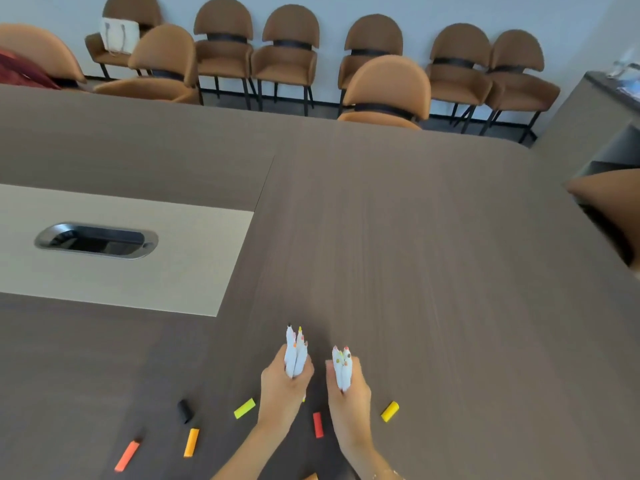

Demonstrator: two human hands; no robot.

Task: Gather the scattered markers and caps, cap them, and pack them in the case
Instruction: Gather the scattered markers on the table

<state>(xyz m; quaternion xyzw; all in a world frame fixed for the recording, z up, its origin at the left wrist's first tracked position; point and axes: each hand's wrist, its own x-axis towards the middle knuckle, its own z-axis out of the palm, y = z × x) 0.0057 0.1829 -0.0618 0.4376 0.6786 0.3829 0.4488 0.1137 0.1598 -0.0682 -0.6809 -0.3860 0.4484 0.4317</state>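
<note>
My left hand (pixel 282 386) grips a bundle of uncapped white markers (pixel 295 351), tips pointing away from me. Just to its right, my right hand (pixel 348 389) grips a second bundle of uncapped white markers (pixel 342 367). Loose caps lie on the brown table around my wrists: a black cap (pixel 185 411), a lime cap (pixel 244 408), an orange cap (pixel 191 442), a coral cap (pixel 126 455), a red cap (pixel 318 424) between my forearms, and a yellow cap (pixel 390 411) on the right. No case is in view.
The table (pixel 415 237) has a beige inset panel with a dark cable port (pixel 96 240) at the left. Brown chairs (pixel 386 88) line the far edge and the wall. A grey cabinet (pixel 595 126) stands at the right.
</note>
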